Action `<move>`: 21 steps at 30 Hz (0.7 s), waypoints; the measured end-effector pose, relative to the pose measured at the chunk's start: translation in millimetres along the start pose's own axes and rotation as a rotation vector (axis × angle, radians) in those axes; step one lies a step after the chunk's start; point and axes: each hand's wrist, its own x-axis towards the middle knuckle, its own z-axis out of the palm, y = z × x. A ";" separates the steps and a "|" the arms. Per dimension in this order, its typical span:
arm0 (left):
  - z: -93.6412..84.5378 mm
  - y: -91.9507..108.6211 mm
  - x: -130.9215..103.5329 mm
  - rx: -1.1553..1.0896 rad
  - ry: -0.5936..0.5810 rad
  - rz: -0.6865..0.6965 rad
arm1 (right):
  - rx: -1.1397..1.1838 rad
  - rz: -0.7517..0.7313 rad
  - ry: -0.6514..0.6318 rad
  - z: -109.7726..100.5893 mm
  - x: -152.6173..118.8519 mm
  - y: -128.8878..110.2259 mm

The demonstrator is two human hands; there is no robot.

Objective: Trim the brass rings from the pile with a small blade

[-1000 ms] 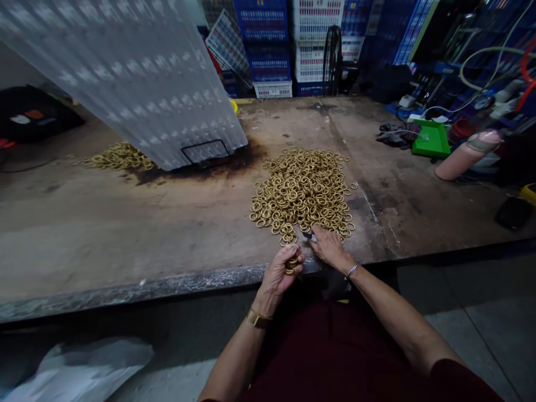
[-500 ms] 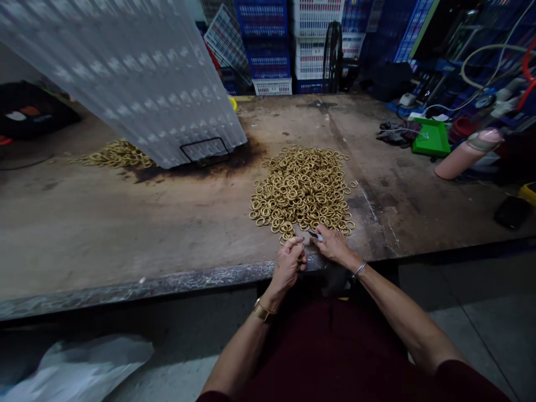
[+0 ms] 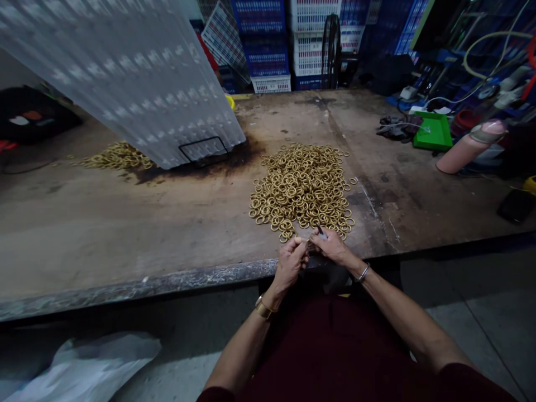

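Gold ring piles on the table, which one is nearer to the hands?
The larger-looking pile, just beyond the left hand and right hand; the other pile lies farther left, beside the pale ribbed object.

Right hand [image 3: 332,245] holds small tool [image 3: 321,231]; left hand [image 3: 292,261] beside, gold rings [image 3: 304,187] beyond.

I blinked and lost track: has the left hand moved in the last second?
Yes: the left hand has moved slightly rightward, judged against the ring pile.
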 end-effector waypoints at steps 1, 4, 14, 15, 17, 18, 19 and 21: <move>0.1 -0.6 -0.7 0.036 0.004 0.027 | 0.061 0.053 -0.032 0.2 -0.6 -1.2; -0.2 -1.1 -1.9 0.078 0.007 0.045 | 0.176 0.139 -0.074 0.6 -2.2 -5.4; -2.2 -2.9 -4.8 -0.002 -0.083 -0.040 | -0.069 -0.022 0.034 3.7 -1.6 -10.9; -2.0 -3.0 -5.6 -0.004 -0.079 -0.033 | -0.060 -0.012 0.024 4.1 -2.2 -11.1; -1.5 -2.8 -7.2 -0.019 -0.074 -0.026 | -0.038 0.000 0.012 4.5 -3.6 -11.2; -1.3 -2.7 -8.0 -0.033 -0.077 -0.027 | -0.030 0.002 0.011 4.5 -4.1 -11.0; -1.0 -2.7 -8.6 -0.050 -0.083 -0.031 | -0.023 0.004 0.007 4.2 -4.4 -10.5; -0.5 -2.6 -9.5 -0.082 -0.091 -0.045 | -0.011 0.009 0.003 3.2 -4.6 -8.6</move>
